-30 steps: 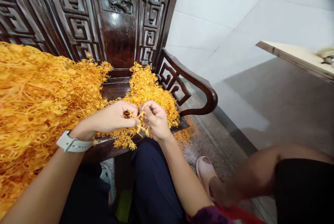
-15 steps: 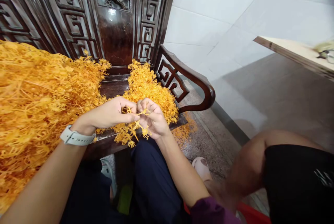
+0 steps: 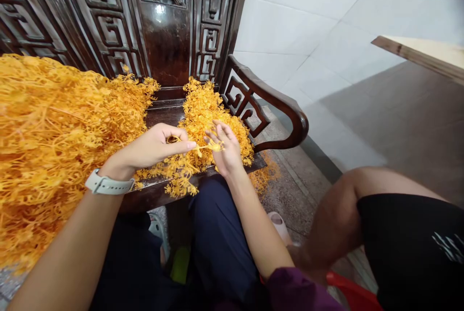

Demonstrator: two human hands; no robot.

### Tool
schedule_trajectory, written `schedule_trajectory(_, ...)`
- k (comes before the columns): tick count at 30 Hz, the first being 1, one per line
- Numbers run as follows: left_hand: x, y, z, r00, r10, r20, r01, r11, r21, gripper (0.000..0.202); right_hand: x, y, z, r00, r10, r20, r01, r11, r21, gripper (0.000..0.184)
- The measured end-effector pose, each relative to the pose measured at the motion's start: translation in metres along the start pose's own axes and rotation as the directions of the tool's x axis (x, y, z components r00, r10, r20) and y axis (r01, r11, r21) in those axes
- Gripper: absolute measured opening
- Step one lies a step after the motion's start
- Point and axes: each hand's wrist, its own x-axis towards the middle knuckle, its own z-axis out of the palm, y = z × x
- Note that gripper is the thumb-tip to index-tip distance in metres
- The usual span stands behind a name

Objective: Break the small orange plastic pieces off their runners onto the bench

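Note:
My left hand [image 3: 155, 147], with a pale watch [image 3: 108, 185] on the wrist, is closed in a pinch on a small orange plastic sprig [image 3: 208, 147]. My right hand [image 3: 224, 149] is beside it with its fingers spread, palm up, touching the sprig's far end over the smaller orange pile [image 3: 208, 113]. A much larger heap of the same orange sprigs [image 3: 54, 137] fills the left of the dark carved wooden bench [image 3: 163, 115].
The bench's carved back [image 3: 163, 21] and curved armrest [image 3: 275, 103] stand behind and to the right. Another person's bare knee and black shorts [image 3: 391, 224] are at the right, by a pale sandal [image 3: 279, 224]. A wooden board edge [image 3: 420, 52] juts in at upper right.
My right hand has opened from a closed pinch to spread fingers and moved up over the small pile. The other person's leg has shifted left. The view has tilted slightly.

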Motion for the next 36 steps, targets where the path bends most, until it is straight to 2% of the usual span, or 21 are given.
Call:
schedule_trajectory(3,0.000,0.001,-0.001,0.997,-0.003,-0.080,0.007,0.999,0.050,0.043,-0.002,0.000,0.000,0.991,-0.130,0.000,0.128,0.970,-0.208,0.030)
schedule_trajectory(7,-0.002,0.000,-0.002,0.988,0.008,-0.155,0.015,0.988,0.151,0.036,-0.012,-0.004,0.006,0.973,-0.177,0.148,0.202,0.964,-0.174,0.044)
schedule_trajectory(9,-0.003,-0.003,-0.004,0.983,0.027,-0.183,0.009,0.981,0.192,0.035,-0.018,-0.006,0.011,0.962,-0.172,0.211,0.214,0.956,-0.199,0.035)
schedule_trajectory(12,-0.005,-0.006,-0.007,0.974,0.042,-0.221,0.009,0.974,0.227,0.036,-0.021,-0.005,0.015,0.965,-0.146,0.219,0.204,0.942,-0.268,0.021)
schedule_trajectory(14,-0.006,-0.006,-0.009,0.974,0.042,-0.224,0.012,0.972,0.236,0.036,-0.022,-0.005,0.016,0.971,-0.127,0.204,0.175,0.954,-0.241,0.021)
schedule_trajectory(17,-0.006,-0.002,-0.009,0.982,0.047,-0.184,-0.008,0.979,0.206,0.037,-0.023,-0.009,0.018,0.971,-0.043,0.233,0.062,0.995,-0.075,0.025)
schedule_trajectory(20,-0.005,0.003,-0.007,0.995,0.048,-0.091,-0.037,0.991,0.127,0.040,-0.028,-0.017,0.021,0.940,0.041,0.340,-0.089,0.988,0.126,0.029)
schedule_trajectory(23,-0.002,0.005,-0.003,0.997,0.077,-0.011,-0.077,0.997,0.009,0.041,-0.036,-0.023,0.028,0.899,0.074,0.432,-0.200,0.947,0.253,0.034)
schedule_trajectory(28,0.005,0.002,0.003,0.996,0.088,-0.008,-0.088,0.986,-0.143,0.041,-0.042,-0.026,0.039,0.855,0.096,0.510,-0.279,0.913,0.297,0.039)
schedule_trajectory(30,0.005,0.001,-0.004,0.993,0.096,-0.069,-0.109,0.970,-0.216,0.039,-0.038,-0.031,0.034,0.870,0.080,0.486,-0.268,0.905,0.329,0.041)
schedule_trajectory(32,0.000,0.001,-0.020,0.951,0.149,-0.272,-0.239,0.911,-0.337,0.041,-0.030,-0.036,0.019,0.929,0.009,0.370,-0.188,0.872,0.452,0.041)
schedule_trajectory(33,-0.004,0.000,-0.030,0.897,0.168,-0.409,-0.339,0.855,-0.392,0.046,-0.024,-0.039,0.008,0.960,-0.042,0.275,-0.112,0.845,0.522,0.042)
schedule_trajectory(34,-0.007,-0.002,-0.041,0.802,0.179,-0.570,-0.465,0.786,-0.407,0.056,-0.018,-0.040,-0.003,0.982,-0.087,0.167,-0.024,0.821,0.570,0.043)
schedule_trajectory(35,-0.010,-0.004,-0.052,0.771,0.124,-0.625,-0.480,0.757,-0.442,0.065,-0.012,-0.040,-0.014,0.992,-0.113,0.065,0.055,0.818,0.572,0.043)
schedule_trajectory(36,-0.012,-0.008,-0.060,0.698,0.116,-0.707,-0.548,0.722,-0.423,0.069,-0.006,-0.038,-0.024,0.994,-0.106,-0.012,0.096,0.845,0.526,0.042)
